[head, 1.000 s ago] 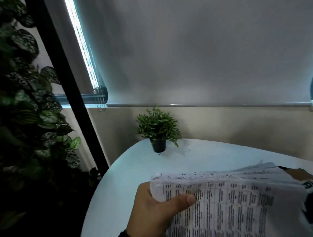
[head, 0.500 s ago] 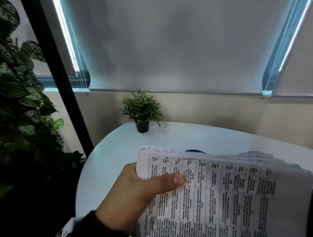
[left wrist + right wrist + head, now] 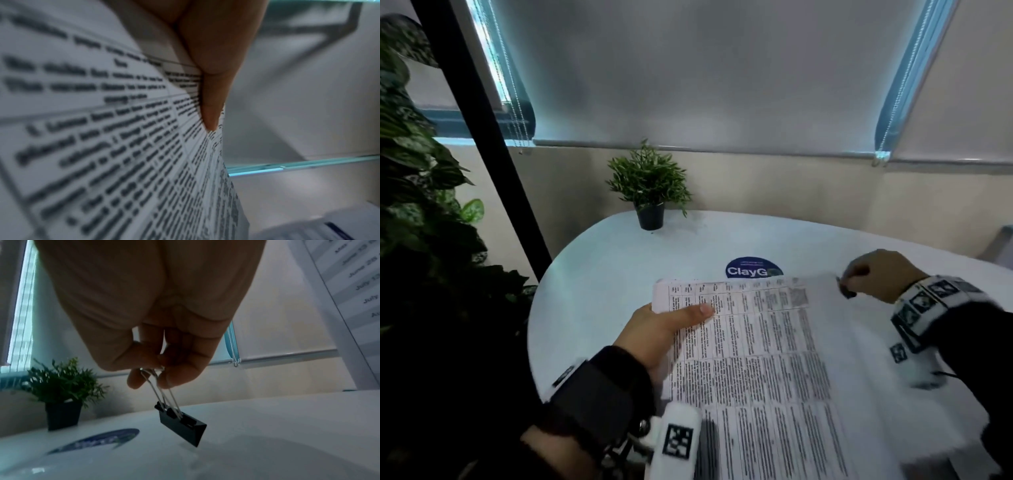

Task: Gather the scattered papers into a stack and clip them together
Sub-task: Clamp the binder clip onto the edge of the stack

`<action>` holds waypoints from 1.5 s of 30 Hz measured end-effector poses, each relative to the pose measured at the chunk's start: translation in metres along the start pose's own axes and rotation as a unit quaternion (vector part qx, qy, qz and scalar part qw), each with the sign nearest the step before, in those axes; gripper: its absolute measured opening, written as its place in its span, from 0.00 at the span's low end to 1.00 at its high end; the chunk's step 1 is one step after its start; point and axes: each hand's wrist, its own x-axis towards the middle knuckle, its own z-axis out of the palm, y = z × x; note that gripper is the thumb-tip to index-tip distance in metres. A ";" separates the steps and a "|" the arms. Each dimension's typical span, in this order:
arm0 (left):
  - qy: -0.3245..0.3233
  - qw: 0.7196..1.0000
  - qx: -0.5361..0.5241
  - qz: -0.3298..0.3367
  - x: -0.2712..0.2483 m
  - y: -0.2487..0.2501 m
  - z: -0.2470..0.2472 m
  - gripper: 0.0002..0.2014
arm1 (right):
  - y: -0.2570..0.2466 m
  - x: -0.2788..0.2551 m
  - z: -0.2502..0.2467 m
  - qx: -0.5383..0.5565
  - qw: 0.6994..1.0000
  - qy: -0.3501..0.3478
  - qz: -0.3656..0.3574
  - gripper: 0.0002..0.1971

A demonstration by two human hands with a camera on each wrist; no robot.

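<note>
A stack of printed papers [image 3: 763, 359] with tables of text is held above the white round table [image 3: 592, 284]. My left hand [image 3: 664, 325] grips the stack at its far left corner, thumb on top, and the wrist view shows the papers [image 3: 102, 129] close up under the thumb [image 3: 211, 97]. My right hand [image 3: 876, 274] is at the stack's far right corner and pinches the wire handles of a black binder clip [image 3: 846, 292]. In the right wrist view the binder clip [image 3: 183, 426] hangs from my right hand [image 3: 156, 374] just above the table.
A small potted plant [image 3: 649, 192] stands at the table's far edge. A blue round sticker [image 3: 753, 269] lies on the table just beyond the papers. Large leafy plants [image 3: 417, 205] and a black post [image 3: 482, 137] are at the left. Blinds cover the windows behind.
The head view has tilted down and now shows more of the table. My right hand has come into sight with the binder clip at the stack's far right corner. The left hand still holds the stack.
</note>
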 end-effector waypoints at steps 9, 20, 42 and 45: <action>0.152 0.986 0.068 0.019 0.068 -0.009 -0.053 0.37 | -0.034 -0.021 -0.050 0.200 0.961 0.169 -0.094 0.09; 0.171 0.985 0.007 -0.038 0.076 -0.021 -0.083 0.39 | -0.146 -0.030 -0.001 0.190 0.951 0.052 -0.236 0.11; 0.119 0.990 -0.059 0.043 0.072 -0.027 -0.080 0.18 | -0.230 -0.002 0.068 0.205 0.940 -0.053 -0.267 0.13; 0.124 0.989 -0.075 0.038 0.076 -0.031 -0.083 0.20 | -0.216 0.001 0.064 0.318 0.918 -0.055 -0.228 0.11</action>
